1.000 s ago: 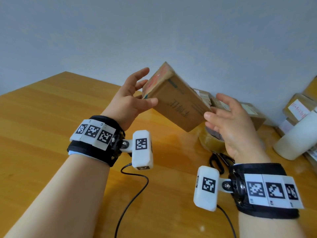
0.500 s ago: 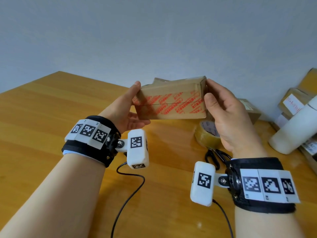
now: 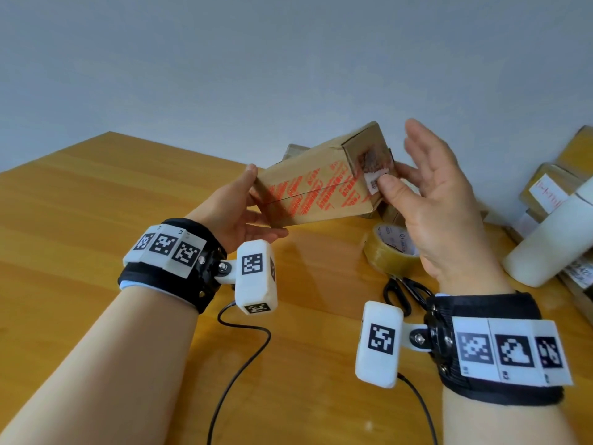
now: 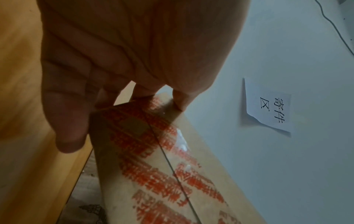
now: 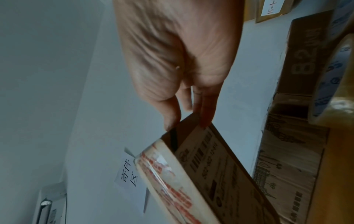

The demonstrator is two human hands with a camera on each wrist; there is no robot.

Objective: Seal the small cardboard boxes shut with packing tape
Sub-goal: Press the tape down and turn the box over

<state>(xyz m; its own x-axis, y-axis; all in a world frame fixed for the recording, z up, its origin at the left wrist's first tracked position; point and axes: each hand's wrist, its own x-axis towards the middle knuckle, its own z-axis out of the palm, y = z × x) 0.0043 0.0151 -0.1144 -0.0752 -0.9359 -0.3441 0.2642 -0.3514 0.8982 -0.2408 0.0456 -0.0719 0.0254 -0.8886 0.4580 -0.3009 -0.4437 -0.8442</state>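
A small cardboard box (image 3: pixel 321 187) with red printed tape along its seam is held in the air, tilted, its right end higher and turned toward me. My left hand (image 3: pixel 256 203) grips the box's left end, thumb on top and fingers underneath; in the left wrist view the fingertips (image 4: pixel 141 94) sit on that end of the box (image 4: pixel 162 166). My right hand (image 3: pixel 393 178) pinches the right end, thumb on the torn label, the other fingers spread upward and blurred. In the right wrist view my right hand (image 5: pixel 188 119) has thumb and fingers on either side of the box (image 5: pixel 201 174) end.
A roll of clear packing tape (image 3: pixel 391 252) lies on the wooden table (image 3: pixel 96 220) below the right hand, with black scissors (image 3: pixel 401 293) in front of it. More cardboard boxes (image 3: pixel 545 187) and a white cylinder (image 3: pixel 552 242) crowd the right side. A camera cable (image 3: pixel 244 348) trails between my forearms.
The box has turned from level to tilted, its right end rising and swinging toward me. My right hand's fingers have loosened from around that end; my left hand keeps its hold.
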